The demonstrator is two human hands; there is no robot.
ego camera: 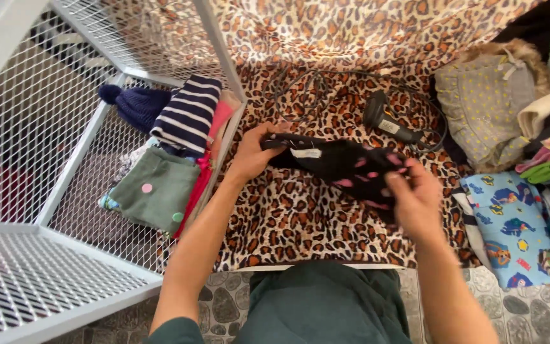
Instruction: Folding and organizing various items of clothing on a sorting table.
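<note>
Both forearms reach forward from the bottom of the view over a table covered with a leopard-print cloth [300, 216]. The left hand [253, 153] is bent at the wrist, its grip closed on one end of a small black fabric garment with pink spots and a white label [345, 164]. The right hand [415, 197] is raised slightly nearer the body, fingers curled, its grip pinching the garment's other end. The garment stretches between the two hands, just above the cloth.

Beyond the garment lies a black handheld scanner [386, 120] with a dark cable looping across the cloth. To the left stands a white wire-mesh crate [46, 191] holding folded clothes: a navy-and-white striped piece [189, 114], a navy knitted hat with a pompom [136, 105] and a green piece with pastel dots [154, 191]. To the right, a heap of clothes includes a grey dotted garment [485, 105] and a light blue cartoon-print piece [510, 229].
</note>
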